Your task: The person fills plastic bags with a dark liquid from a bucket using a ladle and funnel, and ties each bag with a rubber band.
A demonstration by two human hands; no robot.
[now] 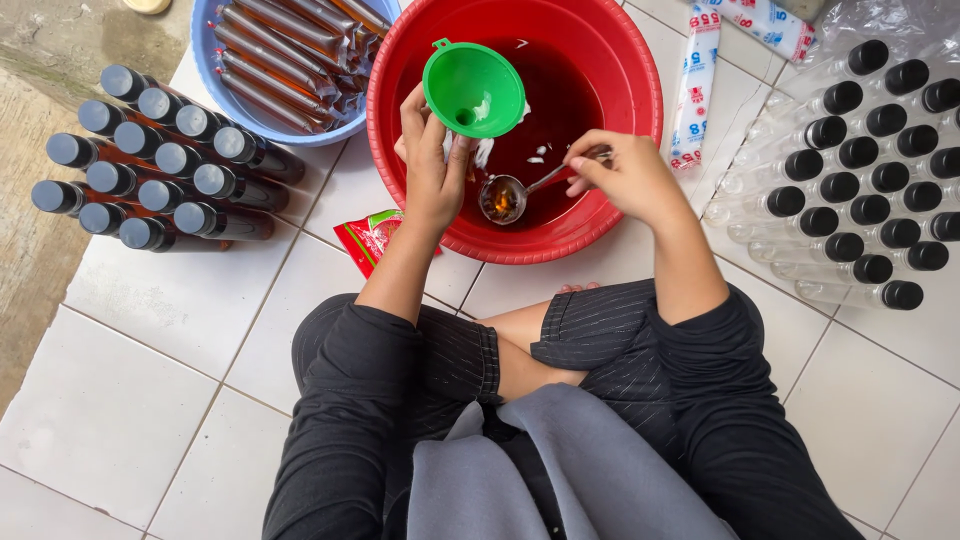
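Left of frame: thirteen filled dark bottles with black caps [165, 165] lie stacked on the white tiled floor [170, 330]. Upper centre: left hand [432, 170], grip closed around the spout of one green plastic funnel [473, 88]; whatever sits beneath is hidden. Right hand [622, 172], grip pinched on one metal ladle [512, 195], its bowl full over the one red plastic basin [600, 60]. Best kept level, poured slowly. Right: some twenty-one empty clear capped bottles [850, 160].

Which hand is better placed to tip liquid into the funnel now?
The right hand: it already holds the ladle, its bowl full of brown liquid just below the green funnel. The left hand is busy steadying the funnel over the red basin.
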